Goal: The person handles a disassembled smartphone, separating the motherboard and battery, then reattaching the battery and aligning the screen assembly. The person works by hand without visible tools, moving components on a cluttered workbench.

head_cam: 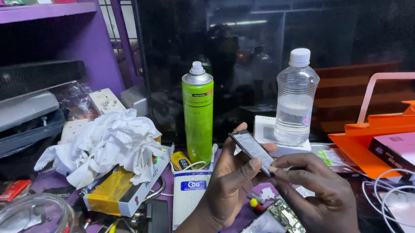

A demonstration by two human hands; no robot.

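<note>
My left hand (227, 183) grips a small flat dark phone battery (251, 150), tilted, with the thumb on its face and the fingers behind it. My right hand (315, 191) reaches in from the right; its thumb and forefinger pinch the battery's lower right end. Below both hands lies an opened phone (273, 224) with its green circuit board showing. A white power bank (187, 195) lies just left of my left wrist.
A green spray can (199, 114) and a clear plastic bottle (295, 98) stand behind the hands. Crumpled white tissue (104, 143) covers a yellow box at left. An orange tray (389, 133) with a white box, white cable (407, 192) and a glass bowl (28, 231) lie around.
</note>
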